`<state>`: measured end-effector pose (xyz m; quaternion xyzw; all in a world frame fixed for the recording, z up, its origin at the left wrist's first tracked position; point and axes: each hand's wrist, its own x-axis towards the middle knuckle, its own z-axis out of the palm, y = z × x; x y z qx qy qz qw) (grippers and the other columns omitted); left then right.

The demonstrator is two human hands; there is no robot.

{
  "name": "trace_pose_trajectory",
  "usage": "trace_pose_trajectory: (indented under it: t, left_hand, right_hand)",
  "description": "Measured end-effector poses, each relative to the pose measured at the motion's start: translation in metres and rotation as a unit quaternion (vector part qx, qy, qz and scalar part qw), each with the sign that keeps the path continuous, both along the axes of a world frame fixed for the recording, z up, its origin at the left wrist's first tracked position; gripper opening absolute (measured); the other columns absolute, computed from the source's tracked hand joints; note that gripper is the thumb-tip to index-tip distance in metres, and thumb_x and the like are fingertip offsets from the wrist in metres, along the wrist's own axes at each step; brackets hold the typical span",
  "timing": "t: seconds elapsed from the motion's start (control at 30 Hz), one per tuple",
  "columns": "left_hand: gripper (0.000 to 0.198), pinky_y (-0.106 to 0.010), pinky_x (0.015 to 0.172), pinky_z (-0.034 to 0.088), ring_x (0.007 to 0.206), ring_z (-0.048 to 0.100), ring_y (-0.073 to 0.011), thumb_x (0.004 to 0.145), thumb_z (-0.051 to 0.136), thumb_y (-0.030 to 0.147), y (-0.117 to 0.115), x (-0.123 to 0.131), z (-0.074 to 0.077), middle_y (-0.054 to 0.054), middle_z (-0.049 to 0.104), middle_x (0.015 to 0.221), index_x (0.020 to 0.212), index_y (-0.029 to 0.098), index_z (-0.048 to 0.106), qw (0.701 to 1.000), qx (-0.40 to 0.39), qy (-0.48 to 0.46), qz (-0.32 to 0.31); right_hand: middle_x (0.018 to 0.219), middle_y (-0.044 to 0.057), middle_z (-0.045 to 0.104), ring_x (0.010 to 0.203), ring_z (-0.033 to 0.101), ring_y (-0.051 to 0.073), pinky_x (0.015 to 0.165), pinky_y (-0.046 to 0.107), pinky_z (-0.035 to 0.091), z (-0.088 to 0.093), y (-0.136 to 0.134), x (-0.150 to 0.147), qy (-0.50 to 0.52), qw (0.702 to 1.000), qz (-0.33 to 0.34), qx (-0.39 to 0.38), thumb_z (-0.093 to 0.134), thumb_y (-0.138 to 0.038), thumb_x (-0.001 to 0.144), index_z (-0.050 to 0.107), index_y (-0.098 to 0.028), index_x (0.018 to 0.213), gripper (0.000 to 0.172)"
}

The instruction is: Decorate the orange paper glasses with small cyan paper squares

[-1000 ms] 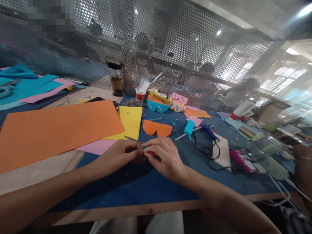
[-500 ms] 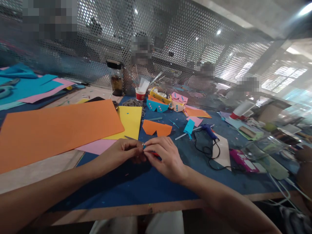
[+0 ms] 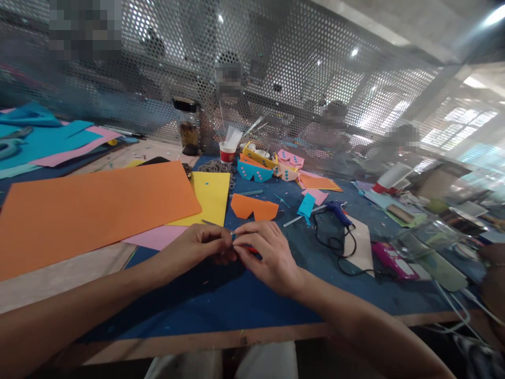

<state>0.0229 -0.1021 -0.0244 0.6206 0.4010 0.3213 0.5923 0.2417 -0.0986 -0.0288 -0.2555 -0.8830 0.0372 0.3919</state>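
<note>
Since the earlier frame, only another person's arm (image 3: 491, 276) at the right edge has shifted visibly. I hold both hands in position: left hand (image 3: 196, 246) and right hand (image 3: 273, 259) are closed, fingertips pinching a blue piece (image 3: 234, 237) between them. Piece location: over the mat (image 3: 236, 310), nearer me than the orange cutout (image 3: 254, 208). One blade (image 3: 210, 222) projects beyond the left fingers; a red part (image 3: 251, 249) shows beneath the right.

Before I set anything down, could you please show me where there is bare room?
Mostly bare blue tabletop runs between the left hand, right hand and wooden front edge; another patch lies between the right forearm and magenta item. Crowded: around the blue eyewear cutout.
</note>
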Motion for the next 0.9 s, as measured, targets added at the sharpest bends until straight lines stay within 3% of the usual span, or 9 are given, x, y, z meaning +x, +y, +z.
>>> trace_pose_trajectory:
  t: [0.33,0.9]
  left_hand:
    - [0.024,-0.028,0.068,0.054,0.073,0.07,-0.0189,0.087,0.067,0.039,-0.0013,0.0018,0.0058,-0.004,0.077,0.077,0.076,0.018,0.071,1.0,0.0,0.007,-0.001]
    - [0.017,-0.027,0.069,0.055,0.075,0.071,-0.0177,0.089,0.067,0.032,-0.0009,-0.0001,-0.0005,-0.003,0.076,0.078,0.08,0.018,0.072,0.999,-0.015,-0.027,-0.016]
  right_hand:
    - [0.11,0.005,0.074,0.104,0.067,0.018,0.091,0.036,0.049,0.0014,-0.0001,-0.0003,0.008,1.0,0.004,0.001,0.061,-0.021,0.1,0.066,-0.024,0.104,0.006]
    - [0.108,0.004,0.075,0.102,0.066,0.018,0.09,0.037,0.048,0.0021,-0.0004,0.0009,0.01,1.0,0.005,-0.005,0.062,-0.022,0.1,0.066,-0.023,0.104,0.006]
